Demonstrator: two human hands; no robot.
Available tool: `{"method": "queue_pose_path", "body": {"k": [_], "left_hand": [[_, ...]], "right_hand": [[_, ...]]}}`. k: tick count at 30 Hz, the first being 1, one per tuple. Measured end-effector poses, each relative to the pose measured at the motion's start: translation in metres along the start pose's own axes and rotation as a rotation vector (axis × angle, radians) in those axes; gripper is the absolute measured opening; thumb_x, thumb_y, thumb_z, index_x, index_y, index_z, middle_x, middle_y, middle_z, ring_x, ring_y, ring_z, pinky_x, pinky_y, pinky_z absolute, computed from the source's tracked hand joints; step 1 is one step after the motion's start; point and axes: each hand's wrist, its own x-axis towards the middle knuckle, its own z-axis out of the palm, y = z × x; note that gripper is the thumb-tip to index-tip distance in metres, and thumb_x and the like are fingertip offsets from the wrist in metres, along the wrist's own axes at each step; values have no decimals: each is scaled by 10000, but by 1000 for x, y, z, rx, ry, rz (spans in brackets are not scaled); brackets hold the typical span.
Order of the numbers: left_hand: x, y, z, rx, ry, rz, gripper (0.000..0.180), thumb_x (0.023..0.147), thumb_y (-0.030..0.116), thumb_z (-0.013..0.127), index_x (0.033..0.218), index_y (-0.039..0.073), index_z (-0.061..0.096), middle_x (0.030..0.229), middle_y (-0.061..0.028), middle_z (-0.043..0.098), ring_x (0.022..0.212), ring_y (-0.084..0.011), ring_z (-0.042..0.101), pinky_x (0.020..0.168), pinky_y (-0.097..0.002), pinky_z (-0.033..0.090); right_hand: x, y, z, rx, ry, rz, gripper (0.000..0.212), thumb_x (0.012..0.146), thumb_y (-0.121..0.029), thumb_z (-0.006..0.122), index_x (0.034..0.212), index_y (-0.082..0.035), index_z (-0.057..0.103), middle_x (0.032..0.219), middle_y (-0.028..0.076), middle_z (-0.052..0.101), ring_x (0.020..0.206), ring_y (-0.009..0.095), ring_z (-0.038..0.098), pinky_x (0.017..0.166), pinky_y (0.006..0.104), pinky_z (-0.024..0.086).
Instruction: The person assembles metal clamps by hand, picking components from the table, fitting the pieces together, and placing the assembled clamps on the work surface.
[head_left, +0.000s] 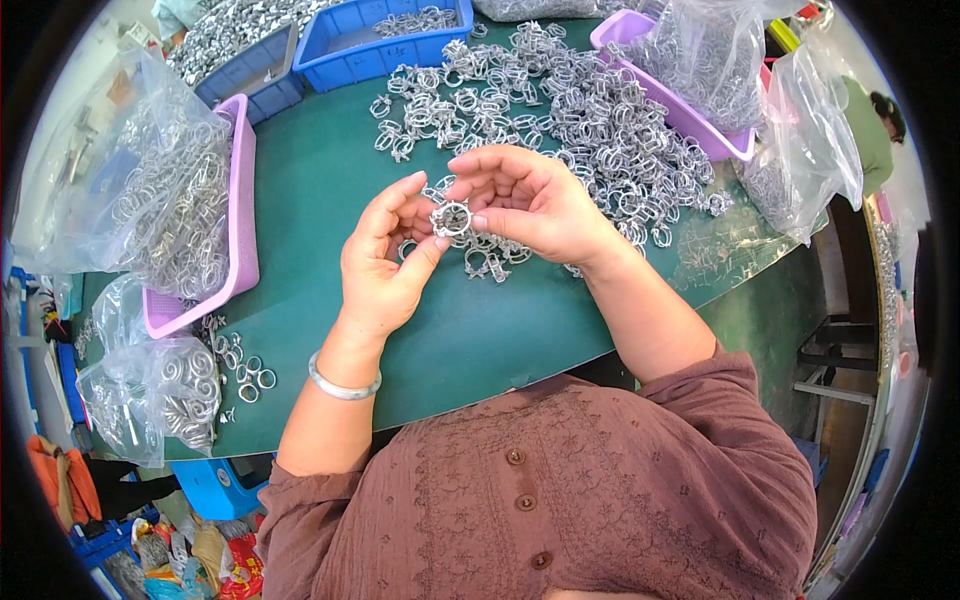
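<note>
Between my two hands is a silvery metal ring [456, 219] with small parts across its inside, held just above the green table top. The fingertips and thumb of my left hand [383, 255] close on its left side. My right hand [525, 205] grips it from the right with its thumb, and its fingers curl behind. Just beyond my hands a big heap of similar metal rings [600, 125] spreads over the table [310, 190]. A few loose rings lie right under my fingers, partly hidden by them.
At the left a lilac tray [243, 220] holds a clear bag of rings. Beside it sits a bag of spiral metal pieces [190, 390] near loose rings [250, 380]. Blue bins [345, 75] stand at the back. Another lilac tray [690, 122] stands back right. A person in green [868, 135] is farther right.
</note>
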Motion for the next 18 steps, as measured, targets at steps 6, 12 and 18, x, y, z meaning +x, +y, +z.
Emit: {"method": "queue_pose_path", "body": {"k": [6,12,18], "left_hand": [[0,1,1,22,-9,11,499,730,-82,584,1195,15,430,960,-56,536,850,-113,528,727,-234,450],[-2,2,1,1,-52,-24,487,747,-63,578,1201,-1,413,977,-55,530,888,-114,519,768,-229,437],[0,3,3,-79,-37,-126,426,799,-23,534,1205,-7,407,991,-65,540,890,-118,523,769,-231,439]], "right_hand": [[1,1,-1,32,23,42,400,736,51,580,1120,-6,483,954,60,577,867,108,555,758,238,466],[1,1,-1,79,39,98,384,739,29,596,1107,-8,495,940,48,576,852,101,556,750,233,467],[1,-1,1,78,41,102,332,748,21,579,1070,-10,506,919,54,568,834,94,551,745,228,461]]}}
